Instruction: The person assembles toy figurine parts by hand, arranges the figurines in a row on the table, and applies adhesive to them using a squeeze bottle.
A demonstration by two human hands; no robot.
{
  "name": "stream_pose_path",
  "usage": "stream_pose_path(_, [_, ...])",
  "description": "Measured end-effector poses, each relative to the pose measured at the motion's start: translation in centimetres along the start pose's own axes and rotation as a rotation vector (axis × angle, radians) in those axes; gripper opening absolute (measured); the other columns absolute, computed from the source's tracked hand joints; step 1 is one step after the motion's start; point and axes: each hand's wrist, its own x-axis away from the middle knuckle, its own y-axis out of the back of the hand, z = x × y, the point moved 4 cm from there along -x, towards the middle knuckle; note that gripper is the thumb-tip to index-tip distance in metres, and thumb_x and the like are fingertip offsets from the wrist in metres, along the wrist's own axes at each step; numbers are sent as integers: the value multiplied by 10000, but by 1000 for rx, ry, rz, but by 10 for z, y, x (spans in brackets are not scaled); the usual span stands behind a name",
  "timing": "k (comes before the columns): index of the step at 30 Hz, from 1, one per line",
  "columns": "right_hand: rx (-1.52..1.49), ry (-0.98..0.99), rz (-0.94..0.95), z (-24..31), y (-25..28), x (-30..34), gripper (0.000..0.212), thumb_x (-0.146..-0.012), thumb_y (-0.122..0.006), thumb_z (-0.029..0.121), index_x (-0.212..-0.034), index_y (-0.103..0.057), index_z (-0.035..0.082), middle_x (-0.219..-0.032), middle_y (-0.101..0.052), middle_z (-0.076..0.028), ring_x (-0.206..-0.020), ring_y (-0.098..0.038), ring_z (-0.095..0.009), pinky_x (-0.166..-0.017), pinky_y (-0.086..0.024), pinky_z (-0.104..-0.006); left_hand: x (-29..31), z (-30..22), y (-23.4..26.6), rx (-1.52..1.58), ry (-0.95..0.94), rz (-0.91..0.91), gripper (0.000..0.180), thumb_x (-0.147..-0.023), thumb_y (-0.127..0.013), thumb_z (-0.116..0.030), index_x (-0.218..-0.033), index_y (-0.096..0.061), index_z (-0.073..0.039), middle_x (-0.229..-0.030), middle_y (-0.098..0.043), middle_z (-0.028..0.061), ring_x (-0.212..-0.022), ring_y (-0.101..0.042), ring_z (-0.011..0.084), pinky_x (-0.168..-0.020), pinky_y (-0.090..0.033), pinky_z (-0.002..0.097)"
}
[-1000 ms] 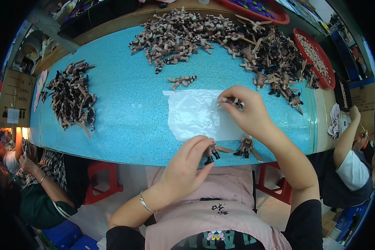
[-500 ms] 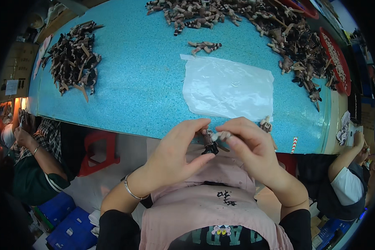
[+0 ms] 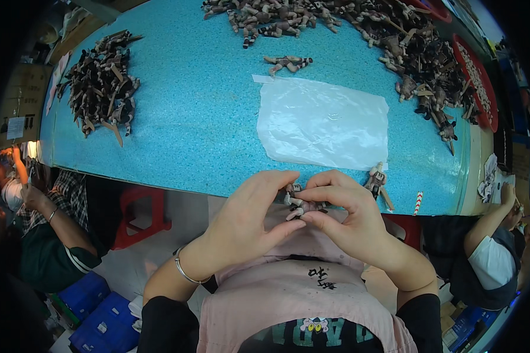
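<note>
The left hand (image 3: 247, 212) and right hand (image 3: 354, 220) both pinch a small brown figurine (image 3: 305, 208) at the bench's (image 3: 188, 117) near edge, where a loosened grip could drop it; an outward elbow could topple the second figurine (image 3: 376, 178).

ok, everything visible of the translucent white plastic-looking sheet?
The translucent white sheet, thin and plastic-looking, lies flat but wrinkled on the speckled blue table. Roughly rectangular, it has uneven edges, glossy highlights and a small pale strip at its far-left corner. A small brown-and-beige figure is at its near-right corner; contact is unclear. The left hand and right hand are off it.
</note>
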Motion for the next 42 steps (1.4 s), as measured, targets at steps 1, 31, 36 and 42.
stream_pose_path(1, [-8,-11,5,0,0,0,274,-785,-690,-2,-1058,-666,0,-1033,-599,-123,-921,-626,-238,-775,-515,-305,0,0,0,-1,-6,-1,616,-729,-781,-134,-1261,-498,-2,-1128,-579,175,-1017,-585,325,-885,-484,392])
stream_pose_path(31, [-186,-97,36,-13,-1,1,253,-775,-697,5,-1027,-690,33,-1046,-580,-81,-924,-600,-180,-786,-496,-280,0,-4,-3,-50,-60,-23,522,-694,-811,-114,-1137,-558,0,-1083,-591,153,-1003,-584,322,-849,-496,384])
stream_pose_path(36, [-205,-127,38,-14,0,0,264,-765,-714,-18,-1024,-700,27,-1052,-582,-79,-956,-590,-168,-826,-492,-276,0,-5,-3,-51,-54,-25,521,-686,-816,-104,-1126,-559,4,-1074,-586,155,-989,-586,317,-835,-501,380])
stream_pose_path(42, [-207,-163,29,-15,-1,-1,256,-755,-729,-16,-1007,-701,25,-1039,-586,-76,-947,-593,-166,-822,-489,-276,-5,1,7,58,-59,52,412,-755,-741,-54,-1124,-571,10,-1083,-602,160,-979,-598,301,-823,-503,351])
